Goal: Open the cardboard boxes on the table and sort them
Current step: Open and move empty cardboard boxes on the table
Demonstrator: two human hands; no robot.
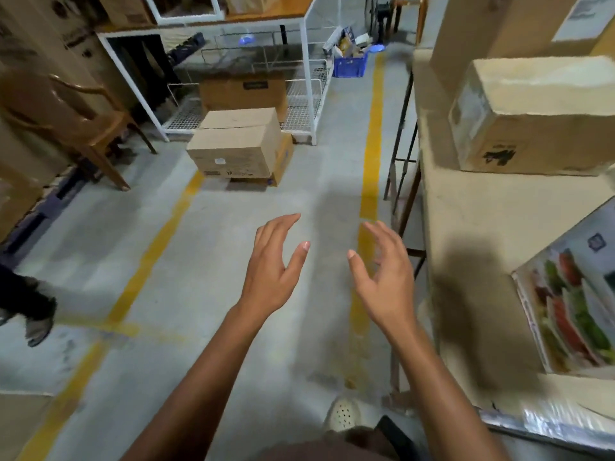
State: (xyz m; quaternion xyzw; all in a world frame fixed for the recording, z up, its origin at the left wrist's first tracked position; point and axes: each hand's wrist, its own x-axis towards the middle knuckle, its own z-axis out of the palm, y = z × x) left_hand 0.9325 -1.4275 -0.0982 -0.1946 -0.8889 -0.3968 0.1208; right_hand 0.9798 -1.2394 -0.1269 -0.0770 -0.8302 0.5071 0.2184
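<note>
My left hand (pixel 274 271) and my right hand (pixel 386 277) are stretched out in front of me over the floor, palms facing each other, fingers relaxed and spread, holding nothing. A closed cardboard box (pixel 532 118) lies on the table (pixel 472 214) at the right, beyond my right hand. A printed box with pictures of food (pixel 575 304) leans at the table's near right edge. A tall cardboard box (pixel 492 24) stands behind the closed one. Two stacked cardboard boxes (pixel 238 144) sit on the floor ahead.
Yellow floor lines (pixel 371 138) run away from me. A white metal rack (pixel 306 78) with a box under it stands ahead, a blue crate (pixel 349 63) beyond it. A wooden chair (pixel 90 121) is at left, another person's foot (pixel 38 327) at far left.
</note>
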